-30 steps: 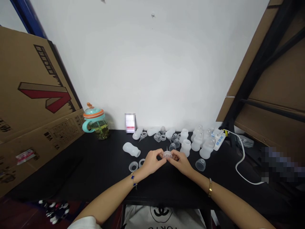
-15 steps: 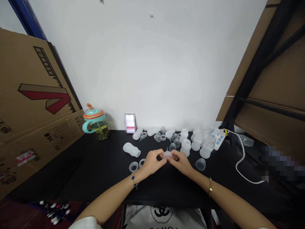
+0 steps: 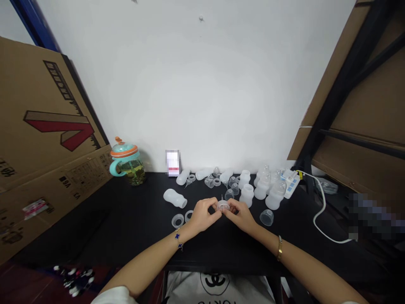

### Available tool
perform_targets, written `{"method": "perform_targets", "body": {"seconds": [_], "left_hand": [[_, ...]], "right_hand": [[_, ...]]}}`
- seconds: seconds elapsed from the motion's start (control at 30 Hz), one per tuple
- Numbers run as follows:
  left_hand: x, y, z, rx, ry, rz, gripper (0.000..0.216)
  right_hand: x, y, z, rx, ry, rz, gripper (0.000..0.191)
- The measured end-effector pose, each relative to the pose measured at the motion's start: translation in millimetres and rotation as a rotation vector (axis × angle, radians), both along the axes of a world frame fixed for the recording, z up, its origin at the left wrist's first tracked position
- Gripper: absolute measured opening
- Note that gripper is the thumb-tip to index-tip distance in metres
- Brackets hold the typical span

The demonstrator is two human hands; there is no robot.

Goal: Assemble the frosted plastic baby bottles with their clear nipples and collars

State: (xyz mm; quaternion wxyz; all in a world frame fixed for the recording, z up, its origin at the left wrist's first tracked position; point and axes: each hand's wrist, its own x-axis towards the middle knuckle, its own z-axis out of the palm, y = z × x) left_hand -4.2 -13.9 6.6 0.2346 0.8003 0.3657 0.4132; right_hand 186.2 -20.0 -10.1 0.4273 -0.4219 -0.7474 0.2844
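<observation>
Between my hands, over the black table, is a translucent bottle collar with a clear pointed nipple tip sticking up from it. My left hand pinches its left side, thumb and fingers closed on the rim. From the other side my right hand grips it the same way. Two loose collar rings lie left of my left hand. A white baby bottle rests on its side behind them. Just beyond my right hand stands an open-topped bottle, with a clear dome cap lying to its right.
Several capped bottles stand at the right beside a white power strip with a cable. Loose caps and nipples lie along the wall. A phone leans there; a teal-handled jug and a cardboard box occupy the left.
Both hands stay in the same place with the collar between them. The view has shifted very slightly; nothing else has visibly moved.
</observation>
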Motion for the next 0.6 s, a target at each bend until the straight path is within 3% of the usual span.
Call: {"method": "perform_targets", "body": {"seconds": [0.6], "left_hand": [[0.7, -0.3, -2.4, 0.032, 0.034, 0.005, 0.015]], "right_hand": [[-0.1, -1.5, 0.4, 0.035, -0.009, -0.006, 0.03]]}}
